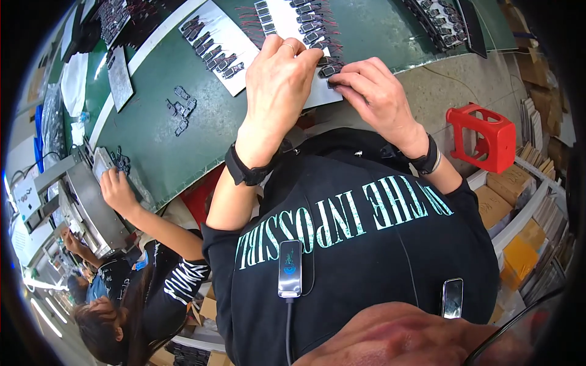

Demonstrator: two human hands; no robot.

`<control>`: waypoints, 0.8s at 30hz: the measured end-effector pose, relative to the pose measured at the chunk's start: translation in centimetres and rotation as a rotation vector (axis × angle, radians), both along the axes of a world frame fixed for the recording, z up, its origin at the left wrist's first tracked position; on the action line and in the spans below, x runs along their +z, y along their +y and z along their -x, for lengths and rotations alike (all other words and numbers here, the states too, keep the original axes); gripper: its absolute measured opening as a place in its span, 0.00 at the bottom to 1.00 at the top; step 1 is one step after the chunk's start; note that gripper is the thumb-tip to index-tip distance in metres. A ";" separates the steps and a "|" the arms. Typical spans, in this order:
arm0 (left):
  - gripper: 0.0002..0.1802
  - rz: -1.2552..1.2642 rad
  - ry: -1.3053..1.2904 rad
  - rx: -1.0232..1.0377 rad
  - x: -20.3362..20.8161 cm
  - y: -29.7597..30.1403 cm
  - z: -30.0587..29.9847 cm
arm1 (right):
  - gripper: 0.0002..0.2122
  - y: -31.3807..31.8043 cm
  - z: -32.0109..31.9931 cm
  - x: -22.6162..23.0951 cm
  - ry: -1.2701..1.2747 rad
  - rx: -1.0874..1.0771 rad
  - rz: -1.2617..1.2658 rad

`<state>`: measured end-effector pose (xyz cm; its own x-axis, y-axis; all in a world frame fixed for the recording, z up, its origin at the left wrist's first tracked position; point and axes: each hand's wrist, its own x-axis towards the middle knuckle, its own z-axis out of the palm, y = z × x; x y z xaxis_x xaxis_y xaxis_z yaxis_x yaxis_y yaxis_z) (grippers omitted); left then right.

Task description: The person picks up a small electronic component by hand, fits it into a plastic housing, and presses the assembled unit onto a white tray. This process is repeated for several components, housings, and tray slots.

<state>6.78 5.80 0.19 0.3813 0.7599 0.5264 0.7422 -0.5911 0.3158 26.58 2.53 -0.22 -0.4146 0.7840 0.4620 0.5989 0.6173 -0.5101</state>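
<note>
Over a white board (321,94) on the table, both my hands work close together. My left hand (281,76) is closed, its fingers curled above the board; what they hold, if anything, is hidden. Thumb and forefinger of my right hand (375,94) pinch at a small black part at the board's near right edge. Right beside those fingertips lies a small black rectangular module (328,71) with a grey face. A row of like modules (311,28) with thin red and black wires runs up the board, and a second row of paler-faced ones (265,17) lies to its left.
Another white board (217,39) with several black modules lies to the left on the green table (213,122). Loose black parts (181,110) sit farther left. A filled black tray (442,24) is at far right, a red stool (482,137) beside me. A co-worker's hand (119,192) rests by a metal machine (94,204).
</note>
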 end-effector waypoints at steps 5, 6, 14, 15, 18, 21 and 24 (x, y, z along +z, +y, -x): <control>0.09 -0.017 0.003 0.000 0.5 -0.5 0.7 | 0.10 -0.1 0.6 0.4 -0.002 0.002 0.017; 0.08 0.008 -0.015 0.003 0.9 -1.2 1.5 | 0.10 -0.1 1.3 0.5 -0.003 0.002 0.022; 0.06 0.030 -0.063 0.077 2.2 -4.8 5.3 | 0.07 -1.9 3.4 3.6 -0.123 -0.005 0.126; 0.08 -0.011 -0.077 0.155 2.1 -5.1 6.9 | 0.07 -2.2 3.4 3.6 -0.112 0.012 0.120; 0.15 -0.071 -0.012 0.377 1.5 -5.6 12.4 | 0.08 -2.7 2.8 4.0 -0.146 0.017 0.198; 0.22 0.003 0.149 0.495 0.2 -7.0 17.6 | 0.08 -3.0 2.8 4.4 -0.103 0.008 0.219; 0.26 0.110 0.237 0.561 -0.8 -8.0 18.7 | 0.08 -3.6 2.8 5.0 0.012 -0.005 0.280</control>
<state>-11.87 -2.19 -0.65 0.0052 0.9234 0.3838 0.9879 -0.0643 0.1414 23.75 -1.06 4.74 -0.4063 0.8838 0.2321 0.5945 0.4486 -0.6673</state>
